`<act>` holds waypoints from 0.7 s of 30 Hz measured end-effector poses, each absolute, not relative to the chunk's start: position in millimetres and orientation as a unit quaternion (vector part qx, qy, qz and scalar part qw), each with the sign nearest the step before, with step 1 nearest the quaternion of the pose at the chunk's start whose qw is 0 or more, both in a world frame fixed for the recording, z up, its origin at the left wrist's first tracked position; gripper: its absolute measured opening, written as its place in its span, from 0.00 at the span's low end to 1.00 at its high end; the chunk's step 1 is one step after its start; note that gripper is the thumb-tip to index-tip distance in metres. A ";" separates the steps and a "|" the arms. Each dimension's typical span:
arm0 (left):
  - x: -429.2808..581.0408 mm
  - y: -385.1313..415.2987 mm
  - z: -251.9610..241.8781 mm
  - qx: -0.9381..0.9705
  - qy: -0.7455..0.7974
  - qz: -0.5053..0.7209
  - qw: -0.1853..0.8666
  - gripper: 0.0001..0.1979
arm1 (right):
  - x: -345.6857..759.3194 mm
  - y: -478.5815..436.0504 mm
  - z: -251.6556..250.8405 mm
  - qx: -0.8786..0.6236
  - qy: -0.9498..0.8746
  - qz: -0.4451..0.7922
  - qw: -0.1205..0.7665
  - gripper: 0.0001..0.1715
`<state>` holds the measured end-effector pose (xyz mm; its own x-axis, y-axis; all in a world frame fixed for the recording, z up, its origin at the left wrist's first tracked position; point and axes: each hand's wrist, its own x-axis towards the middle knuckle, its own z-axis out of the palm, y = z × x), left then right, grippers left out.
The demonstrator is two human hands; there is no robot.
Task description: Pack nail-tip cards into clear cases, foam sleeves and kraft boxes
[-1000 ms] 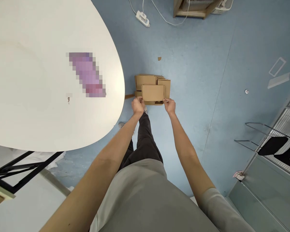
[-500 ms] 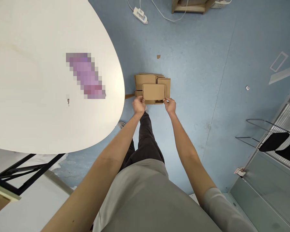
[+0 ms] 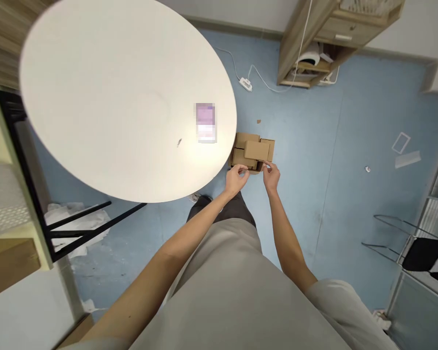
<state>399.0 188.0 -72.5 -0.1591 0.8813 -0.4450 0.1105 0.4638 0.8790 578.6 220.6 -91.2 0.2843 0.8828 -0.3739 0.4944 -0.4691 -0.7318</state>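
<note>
A small flat brown cardboard box [image 3: 256, 150] lies on top of a pile of similar cardboard boxes [image 3: 244, 156] on the floor, by the table's rounded edge. My left hand [image 3: 236, 179] is at the near left side of the pile, its thumb and forefinger curved and apart with nothing between them. At the near right corner of the pile is my right hand [image 3: 272, 176], fingers bent and slightly parted, with no box in its grasp. Both hands are clear of the top box. A dark gap shows among the boxes beside my right fingertips.
A round white table [image 3: 131, 97] stands at left, with a blurred-out purple item [image 3: 206, 122] on it. Ahead are a white power strip [image 3: 246, 84] with cables and a wooden cabinet [image 3: 314, 48]. A metal-framed black chair [image 3: 421, 253] is at right.
Both hands have let go of the top box and drawn back toward me. That box now rests tilted on the pile. My view has tipped up, showing more of the table and cabinet.
</note>
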 end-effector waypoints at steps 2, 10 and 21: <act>378.5 177.0 -45.3 0.360 0.657 0.395 0.532 0.03 | 554.3 213.5 -66.4 -0.752 -0.463 0.386 0.265 0.21; 241.8 103.0 23.5 0.242 0.651 0.532 0.485 0.03 | 410.1 170.4 12.6 -0.675 -0.539 0.405 0.301 0.14; 37.8 -13.7 43.2 0.059 0.657 0.695 0.287 0.03 | 175.4 95.5 57.2 -0.496 -0.673 0.483 0.260 0.15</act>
